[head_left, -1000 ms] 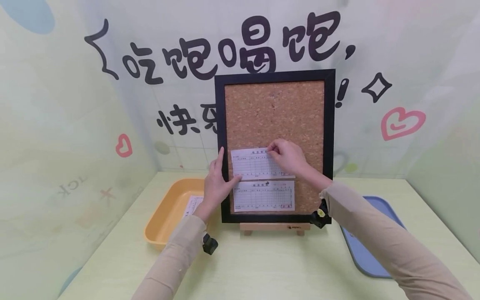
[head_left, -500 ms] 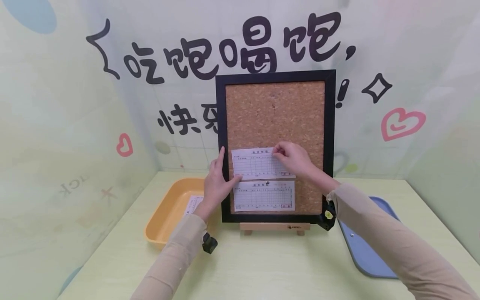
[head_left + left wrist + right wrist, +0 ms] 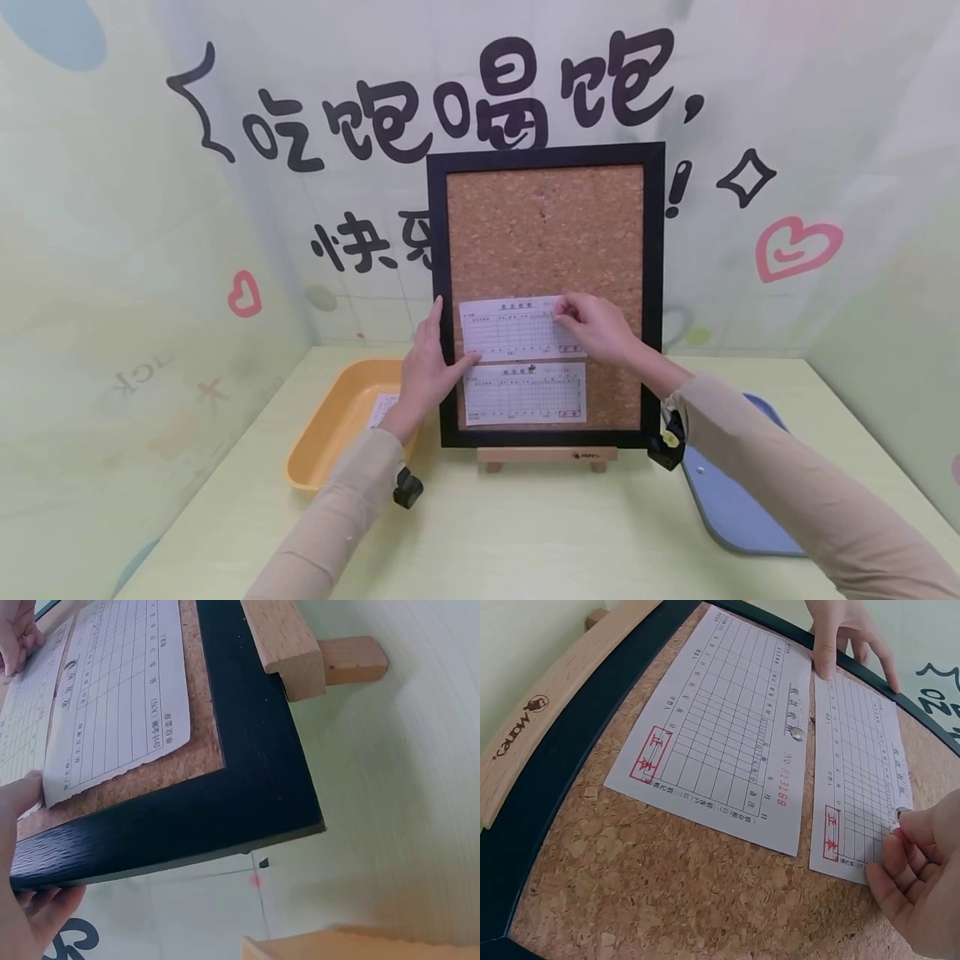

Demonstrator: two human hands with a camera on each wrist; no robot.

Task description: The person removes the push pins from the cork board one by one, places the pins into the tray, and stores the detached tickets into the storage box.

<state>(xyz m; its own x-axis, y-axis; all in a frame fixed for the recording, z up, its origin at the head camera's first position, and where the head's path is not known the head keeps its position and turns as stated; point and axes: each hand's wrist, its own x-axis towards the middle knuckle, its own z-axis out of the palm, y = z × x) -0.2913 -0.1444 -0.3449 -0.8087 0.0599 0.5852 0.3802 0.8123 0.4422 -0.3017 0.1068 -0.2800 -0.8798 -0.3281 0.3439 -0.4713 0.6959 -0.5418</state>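
A black-framed corkboard (image 3: 547,225) stands upright. Two printed paper slips with grid lines are on its lower part, the upper slip (image 3: 502,329) just above the lower slip (image 3: 525,396). A silver thumbtack (image 3: 798,734) sits at the lower slip's top edge. My left hand (image 3: 429,367) grips the board's left edge, fingers behind the frame and thumb on the upper slip's lower left corner. Near the upper slip's top right, my right hand (image 3: 600,329) pinches a small silver thumbtack (image 3: 904,812), partly hidden by the fingers.
A wooden easel (image 3: 540,455) supports the board on the pale table (image 3: 525,533). To the left is an orange tray (image 3: 318,433) with another slip (image 3: 382,408) in it. A blue tray (image 3: 742,508) lies at the right, partly under my right forearm.
My right hand has slid rightward along the upper slip's top edge, uncovering more of its heading. The left hand keeps its hold on the board.
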